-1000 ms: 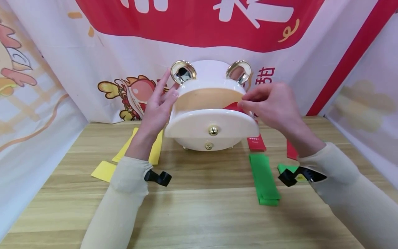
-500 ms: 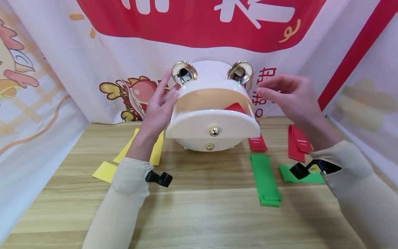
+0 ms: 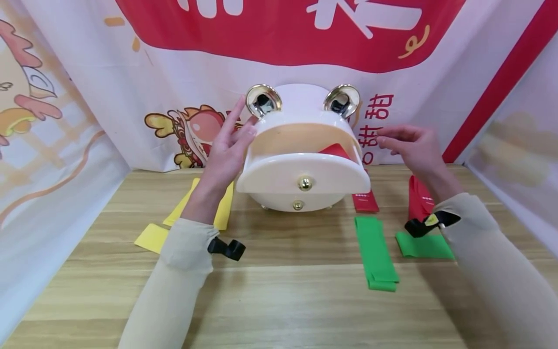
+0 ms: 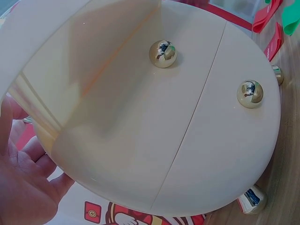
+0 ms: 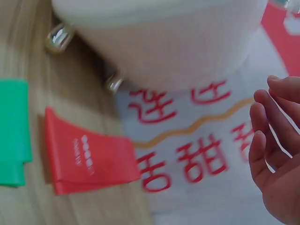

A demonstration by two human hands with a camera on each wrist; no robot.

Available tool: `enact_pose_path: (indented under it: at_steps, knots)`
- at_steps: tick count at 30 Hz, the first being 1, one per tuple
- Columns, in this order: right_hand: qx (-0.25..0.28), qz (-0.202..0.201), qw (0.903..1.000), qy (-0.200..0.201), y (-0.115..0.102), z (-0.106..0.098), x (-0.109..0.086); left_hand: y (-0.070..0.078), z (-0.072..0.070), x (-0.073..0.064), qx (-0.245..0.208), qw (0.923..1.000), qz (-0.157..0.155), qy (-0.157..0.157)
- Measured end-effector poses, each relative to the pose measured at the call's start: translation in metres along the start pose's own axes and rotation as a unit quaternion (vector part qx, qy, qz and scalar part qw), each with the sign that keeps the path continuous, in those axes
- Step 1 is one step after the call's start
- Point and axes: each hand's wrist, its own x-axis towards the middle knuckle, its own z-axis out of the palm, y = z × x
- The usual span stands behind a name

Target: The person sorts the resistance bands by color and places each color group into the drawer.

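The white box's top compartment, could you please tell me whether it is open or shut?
The top compartment is open: its interior and a red piece inside show in the head view.

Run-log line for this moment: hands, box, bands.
left hand: at gold-eared box, left side; right hand: empty, right of box; upper compartment: open, red band inside; yellow bands: tabletop, left; green bands: tabletop, right

Wood-grain table (image 3: 279, 305): white box (image 3: 301, 169); yellow, red, green bands (image 3: 376, 252).
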Motion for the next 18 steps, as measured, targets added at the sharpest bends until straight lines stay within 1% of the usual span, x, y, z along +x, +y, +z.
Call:
enact_pose_path:
  at_steps: [6,13,18]
  knots:
    - [-0.008,0.062,0.9976,-0.031,0.035,0.008,0.019,0.0,0.001,0.0,-0.006,1.0,0.003,0.001]
    - [-0.013,0.117,0.99,-0.078,0.071,0.023,0.027,-0.001,0.001,0.001,-0.012,0.9999,0.006,0.003]
    - [0.023,0.169,0.9805,-0.097,0.088,0.036,0.029,-0.001,0.001,0.001,-0.004,1.0,0.004,0.004]
